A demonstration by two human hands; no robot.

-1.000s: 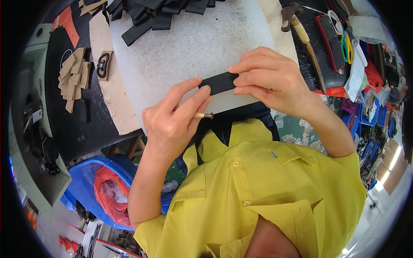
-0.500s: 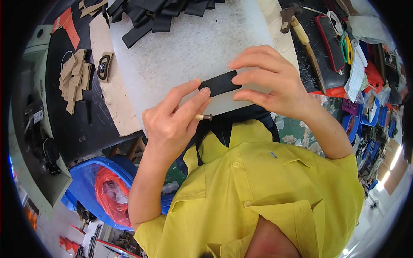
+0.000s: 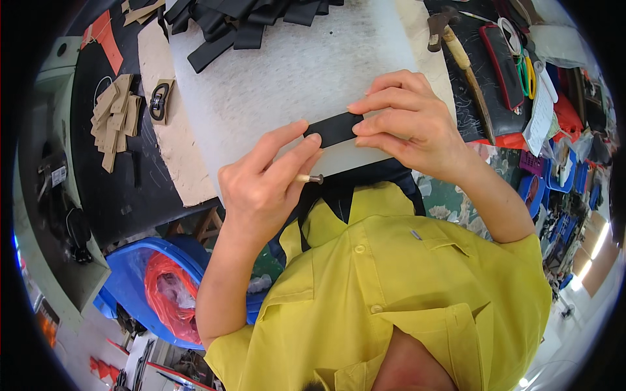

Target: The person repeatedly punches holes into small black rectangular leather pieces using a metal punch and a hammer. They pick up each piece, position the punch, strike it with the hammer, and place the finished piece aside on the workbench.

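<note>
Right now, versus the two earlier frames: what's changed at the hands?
The right hand has closed back onto the right end of the black strip; half a second ago its thumb and fingers were spread apart, and a second ago they pinched that end. Unchanged: the left hand pinching the left end, the slim tool in it, the hammer.

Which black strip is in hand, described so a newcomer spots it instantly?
Find the whitish board mid-picture. Over its near part, the left hand and right hand each pinch an end of one flat black strip. Unlike the heaped strips at the far end, this one is held.
</note>
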